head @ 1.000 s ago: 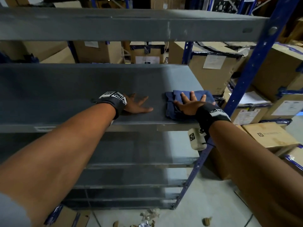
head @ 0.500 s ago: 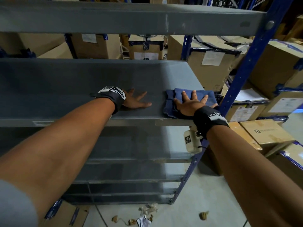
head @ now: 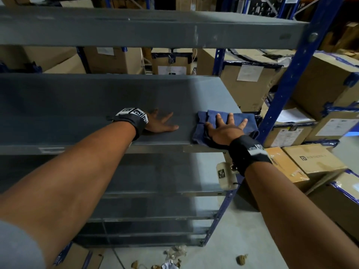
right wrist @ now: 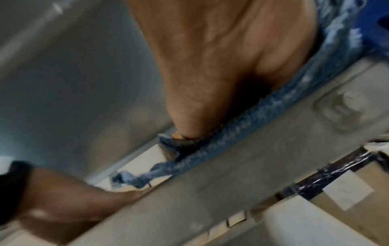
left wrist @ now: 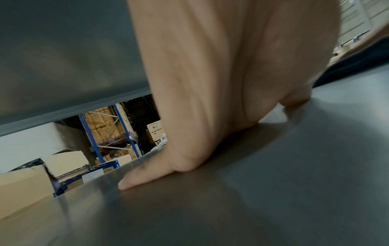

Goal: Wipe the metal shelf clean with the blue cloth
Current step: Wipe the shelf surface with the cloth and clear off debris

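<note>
The grey metal shelf [head: 97, 105] runs across the head view at chest height. A crumpled blue cloth [head: 250, 119] lies at its front right corner, overhanging the front edge. My right hand [head: 226, 127] presses flat on the cloth with fingers spread. The right wrist view is blurred and shows the cloth [right wrist: 231, 133] bunched along the shelf's edge under the palm. My left hand [head: 161, 123] rests flat on the bare shelf to the left of the cloth, fingers straight. In the left wrist view the left hand's fingertips [left wrist: 134, 182] touch the shelf [left wrist: 273, 191].
A blue upright post [head: 287, 86] stands just right of the cloth. Another grey shelf [head: 136, 30] hangs above, and lower shelves [head: 165, 177] lie below. Cardboard boxes [head: 318, 160] are stacked right and behind. Scraps of litter [head: 174, 253] lie on the floor.
My right hand has slid the cloth a little to the right, up to the shelf's corner by the blue post. The left hand has stayed planted on the shelf.
</note>
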`<action>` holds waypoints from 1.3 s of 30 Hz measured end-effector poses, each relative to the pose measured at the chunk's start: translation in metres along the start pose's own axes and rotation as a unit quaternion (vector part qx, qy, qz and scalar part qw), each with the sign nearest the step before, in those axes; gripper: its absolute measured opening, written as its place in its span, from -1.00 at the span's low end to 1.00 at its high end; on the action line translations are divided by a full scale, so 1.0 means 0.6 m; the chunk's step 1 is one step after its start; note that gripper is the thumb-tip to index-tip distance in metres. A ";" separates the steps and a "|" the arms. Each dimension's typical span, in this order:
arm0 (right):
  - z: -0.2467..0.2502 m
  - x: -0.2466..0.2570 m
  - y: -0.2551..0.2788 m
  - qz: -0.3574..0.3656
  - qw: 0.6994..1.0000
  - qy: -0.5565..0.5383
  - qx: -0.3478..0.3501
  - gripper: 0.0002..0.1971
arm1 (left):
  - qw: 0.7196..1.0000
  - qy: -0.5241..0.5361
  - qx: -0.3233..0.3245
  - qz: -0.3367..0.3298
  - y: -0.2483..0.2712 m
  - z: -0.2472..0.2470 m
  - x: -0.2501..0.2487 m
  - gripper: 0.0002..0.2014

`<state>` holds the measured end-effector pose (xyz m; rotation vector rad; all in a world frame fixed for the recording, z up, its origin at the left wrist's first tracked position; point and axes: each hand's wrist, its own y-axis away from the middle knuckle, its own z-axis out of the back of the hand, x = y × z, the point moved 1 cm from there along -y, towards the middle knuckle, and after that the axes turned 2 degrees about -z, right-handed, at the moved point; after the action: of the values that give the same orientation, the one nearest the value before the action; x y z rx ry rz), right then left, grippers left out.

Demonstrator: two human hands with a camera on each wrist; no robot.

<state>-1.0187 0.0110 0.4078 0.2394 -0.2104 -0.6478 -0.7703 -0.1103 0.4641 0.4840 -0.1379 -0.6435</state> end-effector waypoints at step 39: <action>0.083 0.060 -0.018 0.004 0.997 0.065 0.040 -0.08 | 0.999 -0.037 -0.007 -0.002 -0.017 0.001 0.007 0.00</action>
<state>-1.0100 -0.0271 0.4561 0.3575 -0.1119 -0.6148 -0.7727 -0.1198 0.4599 0.4469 -0.2025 -0.6659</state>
